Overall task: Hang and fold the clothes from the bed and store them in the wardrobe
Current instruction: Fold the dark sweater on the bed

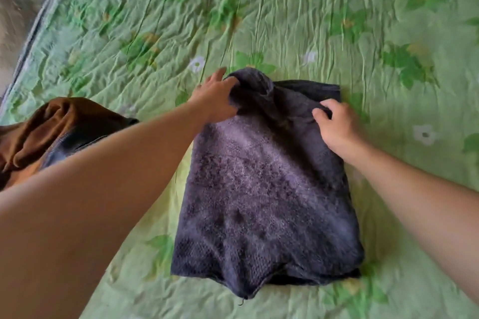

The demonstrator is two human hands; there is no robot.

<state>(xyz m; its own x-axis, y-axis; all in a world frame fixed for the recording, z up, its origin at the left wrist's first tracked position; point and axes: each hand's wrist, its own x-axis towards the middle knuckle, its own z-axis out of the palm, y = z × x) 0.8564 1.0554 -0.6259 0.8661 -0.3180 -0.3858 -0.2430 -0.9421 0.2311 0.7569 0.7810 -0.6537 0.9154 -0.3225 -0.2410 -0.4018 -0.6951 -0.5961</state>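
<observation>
A dark purple-grey knitted garment (261, 189) lies partly folded on the bed, its far end bunched up. My left hand (215, 98) grips the raised far-left fold of the knit, fingers curled into the fabric. My right hand (337, 124) pinches the far-right part of the same garment, fingertips tucked into the cloth. Both forearms reach in from the near edge of the view.
The bed is covered by a wrinkled green floral sheet (285, 21). A brown garment (44, 132) with a dark piece under it lies bunched at the left. The bed's edge and floor (15, 8) show at the far left.
</observation>
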